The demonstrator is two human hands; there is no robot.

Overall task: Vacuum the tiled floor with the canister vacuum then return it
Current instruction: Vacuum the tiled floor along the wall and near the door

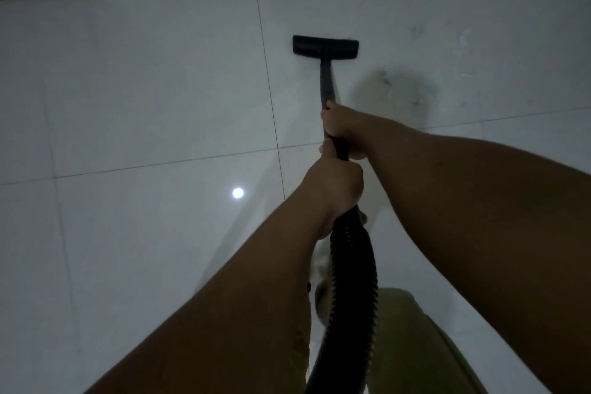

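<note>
I see the black floor head [325, 47] lying flat on the glossy white tiled floor [144, 89], just right of a grout line. Its dark wand [326, 80] slants back to a ribbed black hose [353, 265], which curves down out of view.

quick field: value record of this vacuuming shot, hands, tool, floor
right hand: grips the wand, farther up
left hand: grips where wand meets hose, nearer the body
wand: black, straight, angled down and forward
floor head: flat on the tile, just right of a grout line
hose: ribbed black, curving back past the legs
tiled floor: glossy white, light reflections, dusty smudge right of the wand
canister: not in view
</note>
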